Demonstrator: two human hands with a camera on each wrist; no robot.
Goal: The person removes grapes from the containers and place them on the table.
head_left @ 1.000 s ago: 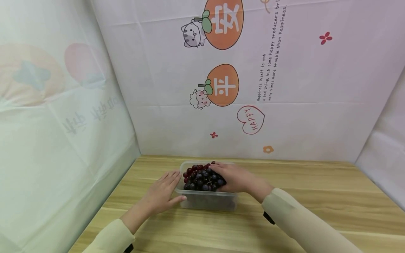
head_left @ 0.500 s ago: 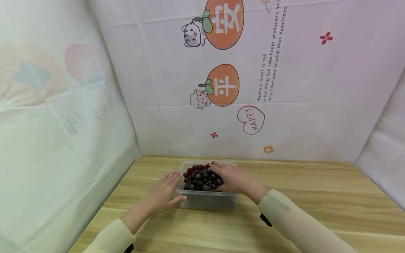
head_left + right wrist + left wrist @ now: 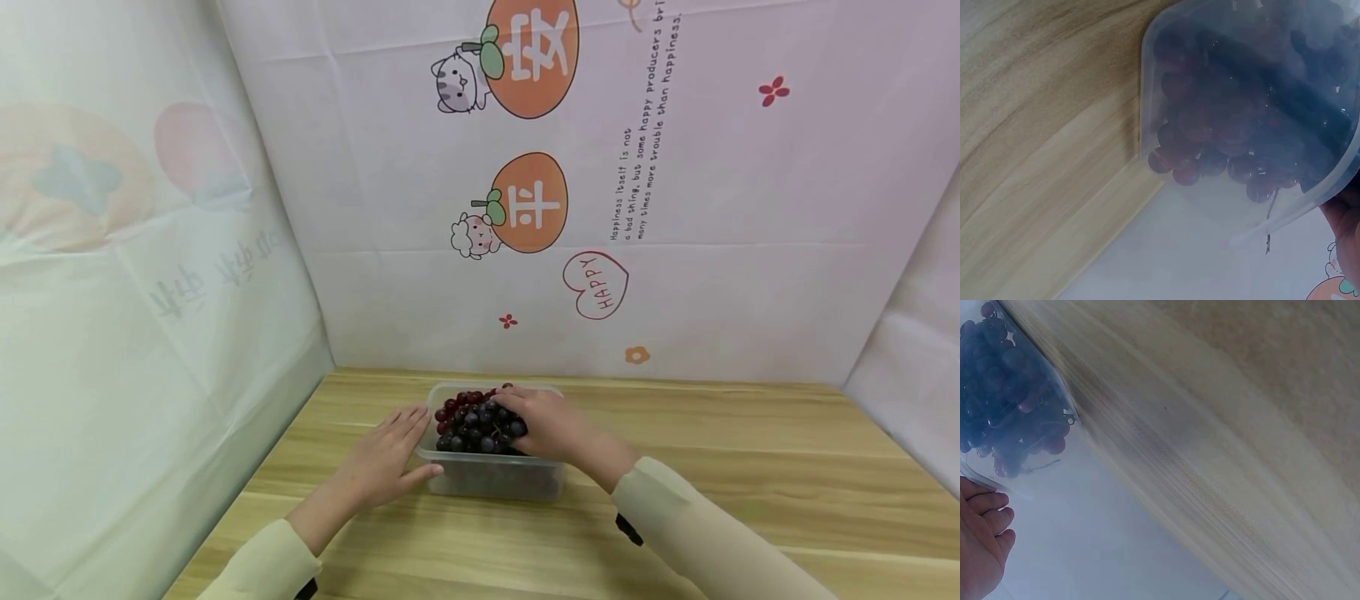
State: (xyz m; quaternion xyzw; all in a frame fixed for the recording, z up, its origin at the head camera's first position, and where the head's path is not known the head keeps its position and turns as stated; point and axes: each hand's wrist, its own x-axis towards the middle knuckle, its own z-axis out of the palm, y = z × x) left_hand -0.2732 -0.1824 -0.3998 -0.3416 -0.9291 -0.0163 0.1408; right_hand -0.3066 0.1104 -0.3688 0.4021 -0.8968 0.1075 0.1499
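A clear plastic container (image 3: 495, 480) stands on the wooden table, full of grapes. Dark purple grapes (image 3: 474, 432) lie on top at the front, and red grapes (image 3: 452, 408) show behind them at the left. My right hand (image 3: 553, 427) reaches over the container's right side and grips the dark bunch, thumb in front and fingers behind; some fingertips are hidden among the grapes. Against the container's left side rests my left hand (image 3: 384, 460), fingers straight and thumb near the front corner. Through the container wall (image 3: 1147, 112), the right wrist view shows reddish grapes and a stem.
Wooden table top (image 3: 720, 467) extends on both sides of the container. A white printed cloth (image 3: 420, 317) hangs behind the table, and another white cloth (image 3: 277, 333) hangs along the left edge.
My right hand has shifted slightly left, with the dark grapes at its thumb. My left hand and the container have stayed in place.
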